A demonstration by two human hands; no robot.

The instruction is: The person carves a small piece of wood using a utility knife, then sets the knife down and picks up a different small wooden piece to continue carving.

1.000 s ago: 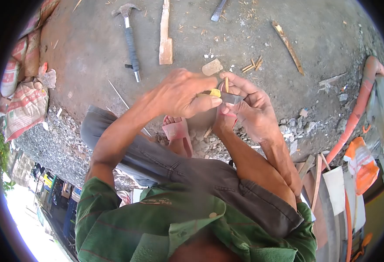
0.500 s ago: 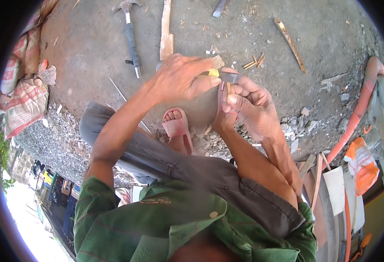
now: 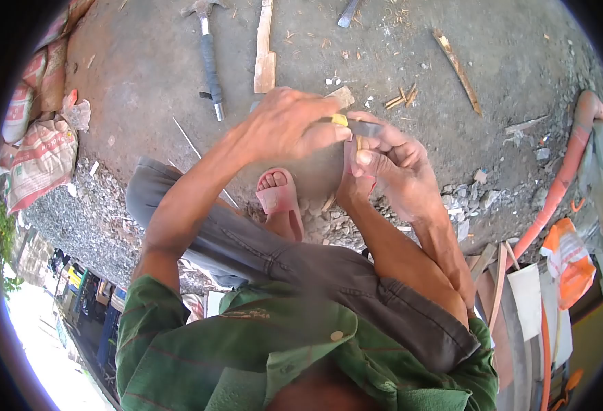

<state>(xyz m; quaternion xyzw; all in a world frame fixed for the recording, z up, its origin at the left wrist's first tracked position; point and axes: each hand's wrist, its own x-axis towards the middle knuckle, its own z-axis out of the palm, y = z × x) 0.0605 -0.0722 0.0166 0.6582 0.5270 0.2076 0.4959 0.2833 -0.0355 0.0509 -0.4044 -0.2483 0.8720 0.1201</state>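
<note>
My left hand [image 3: 284,127] is closed round a small dark tool with a yellow part [image 3: 340,120]; its fingers hide most of the tool. The tool's grey end reaches to the fingers of my right hand [image 3: 400,161]. That hand pinches a thin, short piece of wood [image 3: 359,144] between thumb and fingers, upright beside the tool. Both hands are held close together above my feet. Just beyond them is a small flat wood offcut [image 3: 343,96].
On the ground lie a hammer [image 3: 209,65], a long wood strip [image 3: 264,58], a metal tool end [image 3: 348,14], a split stick [image 3: 457,70], small sticks [image 3: 403,97] and a thin rod [image 3: 195,147]. Sacks [image 3: 44,157] stand left; a thick orange hose [image 3: 563,171] curves at right.
My left hand and the tool have shifted slightly to the right and down, toward my right hand. My right hand still pinches the piece of wood.
</note>
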